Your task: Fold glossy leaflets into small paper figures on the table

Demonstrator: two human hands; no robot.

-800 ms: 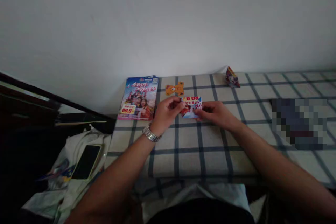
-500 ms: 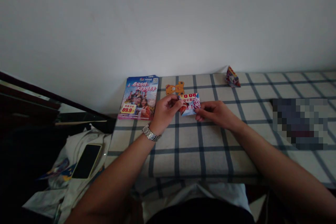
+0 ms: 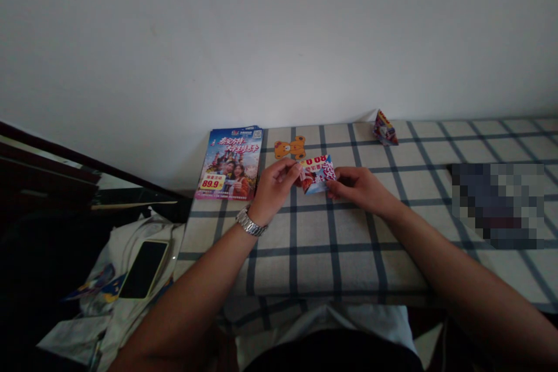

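A small folded piece of colourful printed paper (image 3: 318, 173) with red numerals sits between my two hands, just above the checked tablecloth (image 3: 331, 244). My left hand (image 3: 274, 189), a metal watch on its wrist, pinches the paper's left edge with fingers closed. My right hand (image 3: 358, 189) pinches the right edge, fingers curled. The paper is tilted up toward me, its lower part hidden by my fingers.
A stack of glossy flyers (image 3: 230, 163) lies at the table's left edge. An orange bear-shaped cutout (image 3: 290, 147) is behind my hands, a folded paper shape (image 3: 385, 128) by the wall. A phone (image 3: 144, 268) rests on cloth at lower left. A pixelated patch (image 3: 499, 203) lies right.
The folded paper has been lifted slightly off the cloth and turned between my fingers; both hands stayed in nearly the same place.
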